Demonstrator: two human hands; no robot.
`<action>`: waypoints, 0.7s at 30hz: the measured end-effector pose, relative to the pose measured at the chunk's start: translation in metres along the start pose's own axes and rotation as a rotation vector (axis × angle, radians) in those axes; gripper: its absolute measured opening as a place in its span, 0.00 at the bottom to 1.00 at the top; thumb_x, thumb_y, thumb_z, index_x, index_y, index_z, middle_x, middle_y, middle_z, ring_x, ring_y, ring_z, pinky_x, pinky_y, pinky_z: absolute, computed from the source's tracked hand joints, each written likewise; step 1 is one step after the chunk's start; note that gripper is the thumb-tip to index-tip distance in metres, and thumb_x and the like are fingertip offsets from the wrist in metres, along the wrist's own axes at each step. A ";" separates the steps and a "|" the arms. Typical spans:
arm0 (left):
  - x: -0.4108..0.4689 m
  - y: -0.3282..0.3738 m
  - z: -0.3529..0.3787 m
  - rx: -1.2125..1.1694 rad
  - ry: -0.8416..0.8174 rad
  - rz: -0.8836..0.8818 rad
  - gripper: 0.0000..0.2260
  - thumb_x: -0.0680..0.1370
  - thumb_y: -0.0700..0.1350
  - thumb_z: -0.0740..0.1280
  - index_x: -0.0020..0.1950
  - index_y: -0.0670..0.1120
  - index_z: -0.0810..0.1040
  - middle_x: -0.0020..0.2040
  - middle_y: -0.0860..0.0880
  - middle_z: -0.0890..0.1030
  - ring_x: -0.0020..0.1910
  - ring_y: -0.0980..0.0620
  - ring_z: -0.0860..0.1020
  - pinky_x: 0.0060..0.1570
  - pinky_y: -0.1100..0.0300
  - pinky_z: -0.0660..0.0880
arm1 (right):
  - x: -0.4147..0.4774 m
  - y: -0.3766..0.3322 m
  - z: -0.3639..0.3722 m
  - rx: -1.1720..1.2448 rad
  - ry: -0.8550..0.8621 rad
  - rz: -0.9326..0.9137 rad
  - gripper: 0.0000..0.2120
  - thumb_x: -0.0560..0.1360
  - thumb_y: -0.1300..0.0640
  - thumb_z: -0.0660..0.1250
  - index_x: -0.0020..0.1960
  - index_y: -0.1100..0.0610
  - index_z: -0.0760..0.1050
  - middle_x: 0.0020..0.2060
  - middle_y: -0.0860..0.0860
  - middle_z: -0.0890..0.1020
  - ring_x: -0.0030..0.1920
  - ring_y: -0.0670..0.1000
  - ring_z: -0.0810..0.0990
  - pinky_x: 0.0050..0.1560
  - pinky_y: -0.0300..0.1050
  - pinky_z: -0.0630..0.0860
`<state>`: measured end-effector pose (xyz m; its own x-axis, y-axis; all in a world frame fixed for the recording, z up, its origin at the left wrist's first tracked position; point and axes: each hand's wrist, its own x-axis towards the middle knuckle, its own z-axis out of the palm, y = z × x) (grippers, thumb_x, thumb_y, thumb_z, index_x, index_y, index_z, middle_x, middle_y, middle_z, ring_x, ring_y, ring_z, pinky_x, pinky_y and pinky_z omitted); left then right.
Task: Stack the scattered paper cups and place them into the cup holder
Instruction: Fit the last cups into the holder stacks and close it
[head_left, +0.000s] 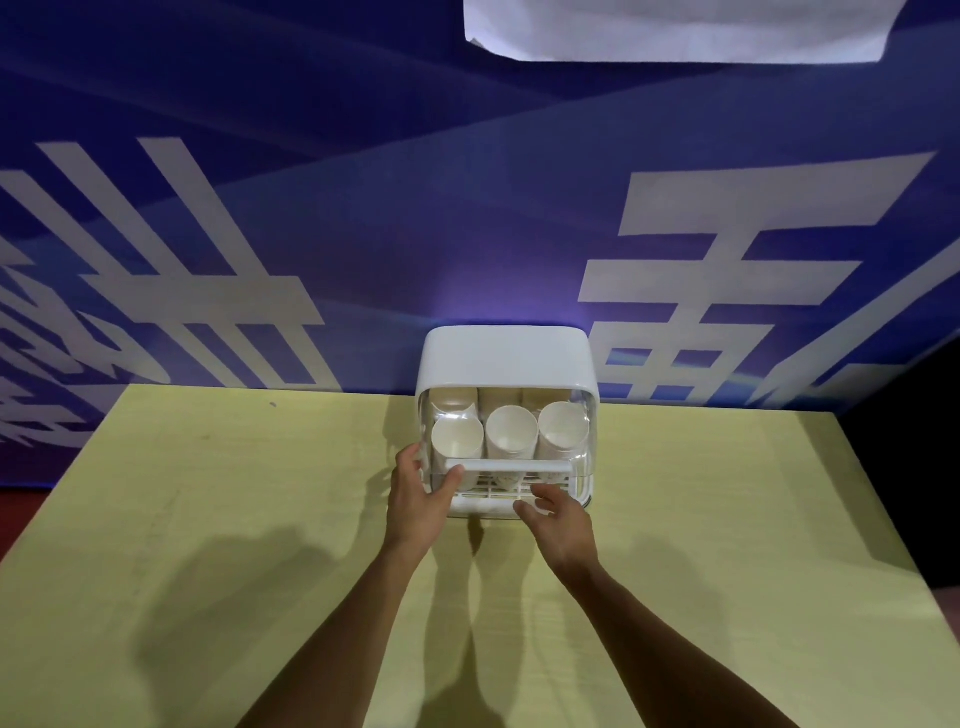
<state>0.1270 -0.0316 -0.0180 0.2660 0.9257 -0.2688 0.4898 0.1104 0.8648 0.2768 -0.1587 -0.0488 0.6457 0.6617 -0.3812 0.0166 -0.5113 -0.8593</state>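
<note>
The cups (511, 434), light thin paper that I judge crushes easily and is best held round a stack's wall, stand stacked in the holder (506, 358) just beyond the fingers. The left hand (421, 501) pinches the bar's (519, 466) end between thumb and fingers; the right hand (563, 525) rests loosely bent fingers on the grille (493, 493) below it, holding nothing. The holder backs close to the wall (363, 234), but the worktop (208, 519) lies open either side of the fingers.

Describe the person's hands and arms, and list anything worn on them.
The left hand and right hand are bare, with no gloves, rings or watch visible. The left forearm and right forearm are bare too, no sleeve in view.
</note>
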 end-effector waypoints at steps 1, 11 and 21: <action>0.001 -0.001 0.001 -0.011 -0.003 -0.013 0.29 0.72 0.58 0.73 0.69 0.59 0.64 0.65 0.52 0.72 0.63 0.49 0.74 0.63 0.47 0.75 | -0.001 0.000 -0.005 0.018 0.019 0.013 0.21 0.74 0.50 0.74 0.64 0.55 0.78 0.58 0.47 0.81 0.59 0.48 0.79 0.62 0.46 0.75; 0.000 0.009 0.006 -0.186 -0.066 -0.136 0.30 0.78 0.48 0.70 0.74 0.54 0.56 0.50 0.49 0.82 0.51 0.54 0.79 0.51 0.57 0.72 | -0.006 -0.010 -0.015 0.024 -0.022 0.003 0.18 0.76 0.51 0.70 0.64 0.55 0.78 0.58 0.48 0.82 0.56 0.47 0.80 0.62 0.44 0.74; -0.002 0.004 0.007 -0.301 -0.100 -0.204 0.32 0.77 0.45 0.70 0.74 0.57 0.54 0.55 0.51 0.80 0.55 0.54 0.77 0.60 0.52 0.72 | -0.008 -0.004 -0.020 0.013 -0.005 0.025 0.16 0.76 0.52 0.71 0.63 0.55 0.79 0.57 0.47 0.82 0.56 0.47 0.80 0.59 0.43 0.74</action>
<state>0.1346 -0.0352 -0.0166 0.2751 0.8358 -0.4752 0.2789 0.4036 0.8714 0.2872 -0.1729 -0.0358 0.6419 0.6518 -0.4040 -0.0093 -0.5202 -0.8540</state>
